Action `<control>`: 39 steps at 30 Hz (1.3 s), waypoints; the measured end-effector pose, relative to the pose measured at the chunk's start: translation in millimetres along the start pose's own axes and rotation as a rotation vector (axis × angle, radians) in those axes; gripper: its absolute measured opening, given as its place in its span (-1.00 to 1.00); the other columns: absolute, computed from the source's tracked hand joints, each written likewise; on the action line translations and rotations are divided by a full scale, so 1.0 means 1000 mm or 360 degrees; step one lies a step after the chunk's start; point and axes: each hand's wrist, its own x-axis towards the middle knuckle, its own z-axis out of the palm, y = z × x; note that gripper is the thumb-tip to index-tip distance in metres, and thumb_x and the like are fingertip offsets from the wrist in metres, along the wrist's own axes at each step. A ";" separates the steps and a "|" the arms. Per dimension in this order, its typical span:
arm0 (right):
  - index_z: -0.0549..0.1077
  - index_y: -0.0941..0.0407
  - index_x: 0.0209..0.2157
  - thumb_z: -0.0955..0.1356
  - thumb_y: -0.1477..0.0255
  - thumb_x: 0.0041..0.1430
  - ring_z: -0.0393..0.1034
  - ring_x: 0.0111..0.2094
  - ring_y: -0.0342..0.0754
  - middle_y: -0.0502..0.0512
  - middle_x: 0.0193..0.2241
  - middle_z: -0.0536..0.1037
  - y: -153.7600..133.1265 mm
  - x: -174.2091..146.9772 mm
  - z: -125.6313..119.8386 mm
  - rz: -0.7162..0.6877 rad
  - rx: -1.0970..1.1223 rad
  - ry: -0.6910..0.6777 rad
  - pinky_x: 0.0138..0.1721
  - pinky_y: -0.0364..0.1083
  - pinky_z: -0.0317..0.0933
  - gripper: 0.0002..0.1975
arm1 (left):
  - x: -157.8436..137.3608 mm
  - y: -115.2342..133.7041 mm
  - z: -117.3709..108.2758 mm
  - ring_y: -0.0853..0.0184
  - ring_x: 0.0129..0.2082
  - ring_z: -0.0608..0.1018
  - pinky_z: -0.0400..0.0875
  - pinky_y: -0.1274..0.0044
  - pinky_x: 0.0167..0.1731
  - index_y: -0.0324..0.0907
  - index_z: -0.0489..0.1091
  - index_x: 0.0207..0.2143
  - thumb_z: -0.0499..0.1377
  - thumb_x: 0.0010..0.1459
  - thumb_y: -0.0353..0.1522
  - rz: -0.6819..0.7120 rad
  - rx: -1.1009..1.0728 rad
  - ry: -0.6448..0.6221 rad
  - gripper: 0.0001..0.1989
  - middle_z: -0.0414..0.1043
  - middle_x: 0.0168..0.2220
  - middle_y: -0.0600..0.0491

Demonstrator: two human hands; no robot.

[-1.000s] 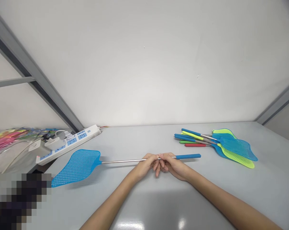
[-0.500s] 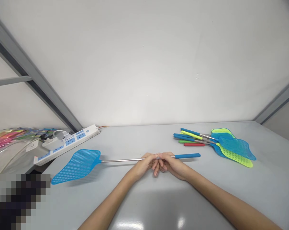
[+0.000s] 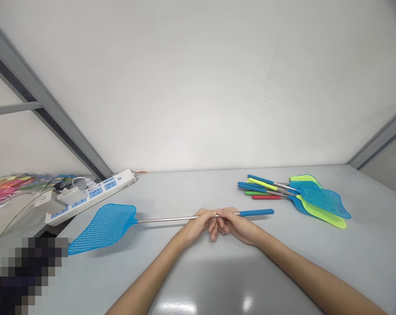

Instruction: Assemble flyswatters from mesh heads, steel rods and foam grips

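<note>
A fly swatter [image 3: 167,219] with a blue mesh head, a thin metal rod and a blue grip lies crosswise in both hands, low above the grey table. Its head points left and its grip right. My left hand [image 3: 201,223] is closed round the metal rod. Beside it, thumb tip to thumb tip, my right hand [image 3: 232,223] is closed on the rod just left of the blue grip. The fingers of both hands curl underneath and meet, partly hidden by each other.
Several fly swatters [image 3: 322,201] in blue, yellow-green, green and red lie piled at the right. A white power strip [image 3: 119,183] with plugs stands at the left, near bagged colourful items [image 3: 14,188]. A pale wall [image 3: 201,109] rises behind the grey table [image 3: 198,288].
The swatter's head has shifted very slightly left and the view has moved a touch. Both hands keep the same hold on the rod.
</note>
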 end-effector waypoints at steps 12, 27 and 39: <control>0.23 0.19 -0.73 0.21 0.23 0.03 0.32 -0.60 -0.10 -0.04 -0.78 0.23 0.004 0.000 -0.002 -0.0015 0.0009 0.0045 -0.53 -0.15 -0.03 -0.60 | 0.000 -0.002 0.000 0.41 -0.68 0.35 0.26 0.49 -0.41 -0.25 0.22 -0.75 -0.15 0.09 -0.32 -0.0010 0.0052 0.0043 -0.58 0.25 -0.78 0.08; 0.21 0.19 -0.73 0.17 0.17 0.05 0.33 -0.57 -0.09 0.04 -0.72 0.34 0.003 0.000 -0.002 -0.0025 -0.0019 0.0010 -0.53 -0.15 -0.04 -0.55 | 0.001 0.002 0.003 0.39 -0.67 0.37 0.27 0.49 -0.41 -0.28 0.29 -0.74 -0.15 0.09 -0.29 0.0001 0.0088 0.0017 -0.54 0.25 -0.79 0.06; 0.21 0.19 -0.74 0.20 0.24 0.05 0.35 -0.59 -0.07 -0.05 -0.78 0.23 -0.001 0.000 0.000 0.0022 0.0011 0.0052 -0.55 -0.16 -0.04 -0.59 | 0.001 0.004 0.004 0.38 -0.64 0.39 0.26 0.48 -0.35 -0.29 0.32 -0.70 -0.14 0.09 -0.30 -0.0013 0.0093 0.0025 -0.57 0.24 -0.80 0.08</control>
